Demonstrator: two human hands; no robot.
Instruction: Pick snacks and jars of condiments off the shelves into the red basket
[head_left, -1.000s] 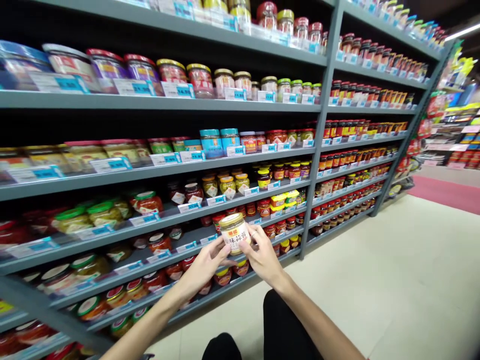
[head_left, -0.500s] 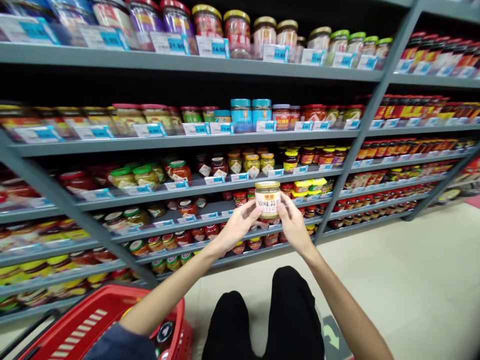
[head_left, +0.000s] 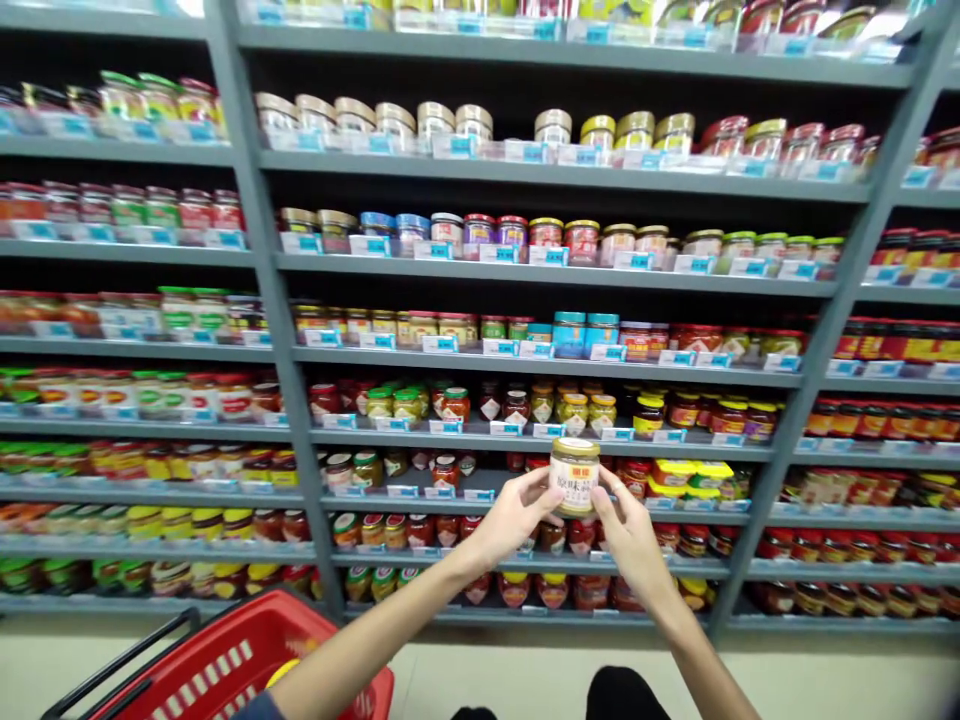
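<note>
Red basket (head_left: 279,626) (forearm (head_left: 405,612) across), shelves (head_left: 450,167) behind jar (head_left: 575,480)

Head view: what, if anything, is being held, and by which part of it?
A gold-lidded jar, held by its opposite sides, below the lid: the left grip at its left side, the right grip at its right.

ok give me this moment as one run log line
left hand: gripping jar | right hand: gripping jar | jar: gold lid on, label in view | red basket: lower left | shelves: ahead
</note>
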